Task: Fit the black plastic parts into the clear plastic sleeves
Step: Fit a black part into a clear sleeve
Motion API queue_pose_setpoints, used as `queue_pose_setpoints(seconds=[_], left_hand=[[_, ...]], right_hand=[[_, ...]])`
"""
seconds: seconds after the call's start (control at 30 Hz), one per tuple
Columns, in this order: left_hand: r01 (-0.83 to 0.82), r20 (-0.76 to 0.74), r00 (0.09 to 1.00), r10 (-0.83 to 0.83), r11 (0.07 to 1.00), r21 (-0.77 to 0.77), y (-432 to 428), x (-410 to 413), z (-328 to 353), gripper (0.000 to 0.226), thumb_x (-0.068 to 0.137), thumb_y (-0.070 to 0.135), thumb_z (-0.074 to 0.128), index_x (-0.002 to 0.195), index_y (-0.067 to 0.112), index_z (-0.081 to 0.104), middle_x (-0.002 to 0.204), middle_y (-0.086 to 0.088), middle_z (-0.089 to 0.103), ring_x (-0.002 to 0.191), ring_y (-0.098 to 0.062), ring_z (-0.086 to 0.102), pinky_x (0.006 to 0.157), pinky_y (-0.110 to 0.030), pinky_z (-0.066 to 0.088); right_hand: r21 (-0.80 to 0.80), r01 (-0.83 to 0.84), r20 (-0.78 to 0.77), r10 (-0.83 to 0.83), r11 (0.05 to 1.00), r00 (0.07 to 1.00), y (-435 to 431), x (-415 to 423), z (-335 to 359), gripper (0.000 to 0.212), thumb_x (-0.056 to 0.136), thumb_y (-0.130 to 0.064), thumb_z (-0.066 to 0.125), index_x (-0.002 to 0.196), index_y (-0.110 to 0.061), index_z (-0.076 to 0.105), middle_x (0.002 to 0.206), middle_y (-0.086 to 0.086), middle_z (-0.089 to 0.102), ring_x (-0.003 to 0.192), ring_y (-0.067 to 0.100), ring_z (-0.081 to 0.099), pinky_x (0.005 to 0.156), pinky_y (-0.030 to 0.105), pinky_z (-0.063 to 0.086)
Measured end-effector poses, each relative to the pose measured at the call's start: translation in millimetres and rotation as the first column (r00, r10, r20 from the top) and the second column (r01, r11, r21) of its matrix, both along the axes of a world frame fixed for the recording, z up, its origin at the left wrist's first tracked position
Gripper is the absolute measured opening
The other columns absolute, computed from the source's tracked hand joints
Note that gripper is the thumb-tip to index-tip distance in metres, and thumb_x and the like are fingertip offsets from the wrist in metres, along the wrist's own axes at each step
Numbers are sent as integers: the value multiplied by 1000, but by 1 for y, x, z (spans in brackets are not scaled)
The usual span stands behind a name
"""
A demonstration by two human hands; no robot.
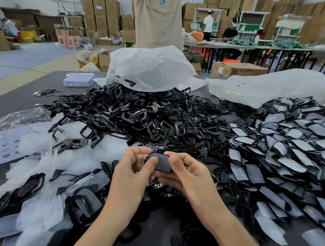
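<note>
My left hand [132, 171] and my right hand [188, 175] meet above the table's middle and both pinch one black plastic part [162, 162], a dull grey-black oval piece held between thumbs and fingers. Whether a sleeve covers it I cannot tell. A big heap of loose black plastic parts [138, 112] lies just behind my hands. Clear plastic sleeves [38, 208] lie in a pile at the lower left, some with black parts among them. Sleeved parts [294, 156] cover the right side of the table.
Two large white plastic bags [149, 67] lie at the far side of the dark table [7, 106]. A clear tray with round pockets [79, 79] stands at the back left. A person in a beige shirt [159, 14] stands across the table. Cardboard boxes fill the room behind.
</note>
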State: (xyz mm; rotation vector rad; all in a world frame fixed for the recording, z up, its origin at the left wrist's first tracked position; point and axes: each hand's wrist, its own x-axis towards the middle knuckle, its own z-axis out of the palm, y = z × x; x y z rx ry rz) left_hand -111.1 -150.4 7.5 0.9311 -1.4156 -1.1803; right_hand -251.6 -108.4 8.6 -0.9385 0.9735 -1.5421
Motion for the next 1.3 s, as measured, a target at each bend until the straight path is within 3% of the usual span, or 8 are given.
queue_pose_setpoints(seconds=[0.13, 0.2, 0.37, 0.53, 0.8, 1.1, 1.23, 1.3], left_hand=[[99, -46, 994, -97, 994, 36, 0, 0, 1, 8, 96, 13, 63, 103, 16, 66, 86, 0, 75, 76, -13, 73, 67, -17, 55], [133, -29, 991, -132, 991, 32, 0, 1, 1, 12, 99, 11, 59, 106, 18, 66, 91, -2, 75, 82, -17, 75, 74, -21, 57], [138, 166, 978, -122, 987, -85, -1, 3, 0, 15, 100, 13, 57, 102, 26, 65, 75, 4, 70, 71, -7, 68, 69, -13, 51], [100, 100, 991, -89, 989, -110, 1, 1, 2, 15, 98, 11, 59, 100, 25, 66, 68, 2, 67, 65, -6, 66, 64, -10, 48], [113, 104, 990, -99, 984, -140, 5, -2, -1, 29, 97, 12, 63, 94, 40, 68, 68, 3, 67, 66, -9, 64, 65, -17, 52], [133, 116, 986, -118, 982, -137, 8, -3, -2, 26, 95, 12, 65, 98, 36, 75, 67, 0, 69, 64, -10, 64, 65, -15, 50], [146, 134, 983, -125, 976, -164, 10, -3, -2, 29, 97, 11, 62, 106, 35, 75, 82, 4, 72, 71, -4, 67, 68, -12, 49], [155, 162, 979, -125, 970, -185, 8, -4, -4, 30, 98, 12, 59, 110, 35, 74, 90, 6, 71, 79, -9, 69, 74, -16, 52]], right_hand=[[1, 89, -113, -89, 996, 990, -1, -1, -4, 12, 95, -14, 68, 107, -16, 71, 91, 15, 79, 85, 30, 78, 72, 24, 60], [1, 115, -144, -114, 993, 983, -1, -3, -3, 15, 96, -11, 68, 101, -23, 75, 90, 14, 79, 84, 29, 78, 73, 24, 60], [-17, 145, -185, -146, 989, 972, 0, -6, -2, 21, 96, -14, 68, 98, -33, 78, 91, 8, 79, 79, 19, 76, 72, 21, 57], [-9, 121, -117, -121, 993, 986, -2, -5, -3, 20, 101, -19, 61, 103, -28, 79, 96, 8, 78, 79, 17, 73, 74, 22, 57], [31, 64, -15, -64, 997, 998, -3, -11, -3, 28, 101, -10, 59, 93, -26, 80, 91, 5, 76, 69, 16, 69, 64, 22, 55], [67, -7, 17, 6, 998, 1000, -4, -9, -3, 10, 79, -22, 73, 83, -29, 79, 82, 6, 75, 68, 17, 72, 62, 24, 56], [78, -14, 11, 13, 997, 1000, -2, -10, -3, 10, 80, -22, 75, 79, -32, 78, 80, 7, 76, 68, 17, 72, 61, 24, 56], [84, -25, 2, 25, 996, 1000, -2, -12, -3, 9, 80, -23, 76, 78, -32, 77, 79, 5, 75, 68, 16, 72, 61, 24, 56]])
